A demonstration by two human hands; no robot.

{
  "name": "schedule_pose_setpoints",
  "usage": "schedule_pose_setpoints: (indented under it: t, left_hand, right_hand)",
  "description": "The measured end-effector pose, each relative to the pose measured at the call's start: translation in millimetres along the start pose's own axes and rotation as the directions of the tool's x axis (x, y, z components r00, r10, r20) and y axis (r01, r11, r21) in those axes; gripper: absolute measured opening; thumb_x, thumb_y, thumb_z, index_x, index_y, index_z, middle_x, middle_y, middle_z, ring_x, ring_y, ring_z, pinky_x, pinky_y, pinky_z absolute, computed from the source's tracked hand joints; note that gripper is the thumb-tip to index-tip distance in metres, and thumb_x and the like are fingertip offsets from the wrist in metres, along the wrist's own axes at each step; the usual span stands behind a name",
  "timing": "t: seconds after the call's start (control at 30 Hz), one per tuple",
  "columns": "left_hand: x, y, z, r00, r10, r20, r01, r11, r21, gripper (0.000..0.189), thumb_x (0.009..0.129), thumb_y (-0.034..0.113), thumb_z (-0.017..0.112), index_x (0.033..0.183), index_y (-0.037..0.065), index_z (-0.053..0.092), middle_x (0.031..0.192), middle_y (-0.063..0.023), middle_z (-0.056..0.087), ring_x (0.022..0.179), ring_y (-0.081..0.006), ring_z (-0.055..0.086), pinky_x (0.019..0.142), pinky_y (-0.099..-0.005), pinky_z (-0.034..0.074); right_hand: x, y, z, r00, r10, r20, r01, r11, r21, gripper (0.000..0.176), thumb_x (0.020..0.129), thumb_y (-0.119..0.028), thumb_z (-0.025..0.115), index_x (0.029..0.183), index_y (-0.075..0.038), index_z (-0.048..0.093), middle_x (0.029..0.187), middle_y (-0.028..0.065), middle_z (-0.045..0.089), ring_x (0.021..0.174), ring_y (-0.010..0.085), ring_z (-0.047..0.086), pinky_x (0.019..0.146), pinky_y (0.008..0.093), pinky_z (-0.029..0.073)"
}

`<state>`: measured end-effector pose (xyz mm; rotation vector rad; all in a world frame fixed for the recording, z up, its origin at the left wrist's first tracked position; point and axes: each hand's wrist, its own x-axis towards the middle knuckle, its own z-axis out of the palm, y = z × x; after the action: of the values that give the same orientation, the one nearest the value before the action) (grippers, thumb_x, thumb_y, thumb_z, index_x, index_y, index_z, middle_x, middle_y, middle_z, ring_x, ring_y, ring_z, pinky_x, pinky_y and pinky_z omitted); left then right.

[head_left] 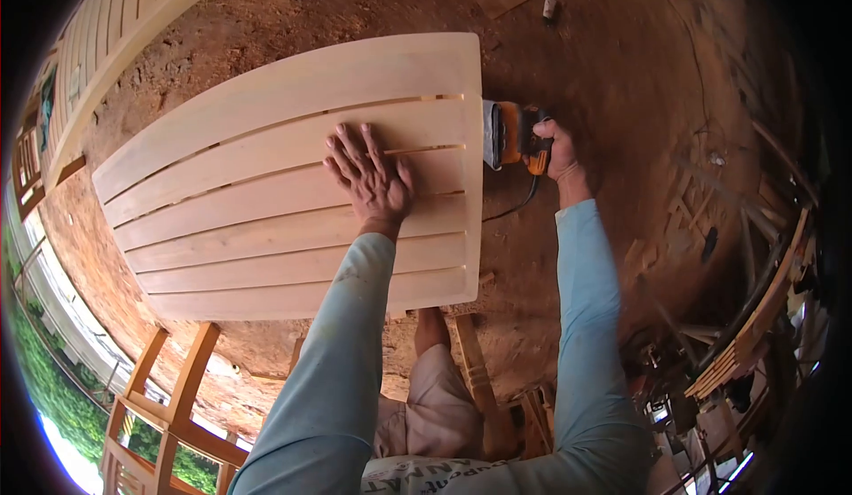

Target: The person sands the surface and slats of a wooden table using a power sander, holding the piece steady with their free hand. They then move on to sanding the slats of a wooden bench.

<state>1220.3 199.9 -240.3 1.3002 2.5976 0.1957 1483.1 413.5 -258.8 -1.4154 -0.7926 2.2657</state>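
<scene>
At the slatted wooden panel's (266,220) edge, my right hand (557,149) wraps the orange sander (515,136), my left hand (373,180) spread flat on top. I judge the pad should ride flush, pressure even.

The only lettering I see is dark print on the pale cloth (435,475) at my waist. It is curved and cut off. Capitals like "NNAT" show, and the rest is illegible. Nothing on the sander (510,136) can be read.
</scene>
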Motion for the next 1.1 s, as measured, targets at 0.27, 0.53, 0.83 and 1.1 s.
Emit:
schedule_pose_setpoints:
  t: [0.27,0.53,0.83,1.1]
  left_hand:
    - [-0.5,-0.8,5.0,0.999,0.015,-0.041,-0.014,1.000,0.019,0.084,0.098,0.045,0.049,0.167,0.007,0.019,0.173,-0.0285,0.007,0.159,-0.0515,0.005,0.126,-0.0652,0.002]
    - [-0.4,-3.5,10.8,0.998,0.020,-0.061,-0.020,1.000,0.013,0.086,0.097,0.046,0.051,0.167,0.008,0.020,0.174,-0.0282,0.005,0.160,-0.0507,0.001,0.127,-0.0648,0.000]
    - [-0.7,-5.7,16.1,0.987,0.057,-0.151,-0.053,0.998,0.030,0.083,0.097,0.050,0.052,0.166,0.011,0.025,0.172,-0.0275,0.015,0.158,-0.0515,0.011,0.126,-0.0654,0.007]
    - [0.0,-4.3,14.5,0.994,0.034,-0.106,-0.030,0.999,0.036,0.084,0.099,0.053,0.045,0.166,0.007,0.025,0.173,-0.0280,0.011,0.159,-0.0501,0.005,0.127,-0.0628,0.001]
  right_hand:
    - [-62.0,50.5,-11.4,0.993,0.109,-0.038,-0.109,0.994,0.010,0.047,0.077,-0.032,0.069,0.117,-0.009,0.063,0.083,0.0074,0.067,0.061,0.0204,0.065,0.051,0.0348,0.054]
    - [-121.1,100.1,-25.1,0.976,0.209,-0.065,-0.204,0.976,0.082,0.049,0.075,-0.029,0.069,0.119,-0.009,0.062,0.085,0.0078,0.066,0.061,0.0206,0.065,0.051,0.0351,0.054]
    - [-184.7,152.6,-39.9,0.945,0.280,-0.169,-0.272,0.960,0.069,0.056,0.073,-0.027,0.070,0.125,-0.009,0.060,0.089,0.0069,0.065,0.066,0.0214,0.065,0.051,0.0361,0.055]
    - [-237.5,195.8,-55.6,0.907,0.385,-0.170,-0.377,0.923,0.075,0.061,0.069,-0.027,0.071,0.126,-0.011,0.059,0.094,0.0059,0.063,0.074,0.0204,0.065,0.056,0.0390,0.056]
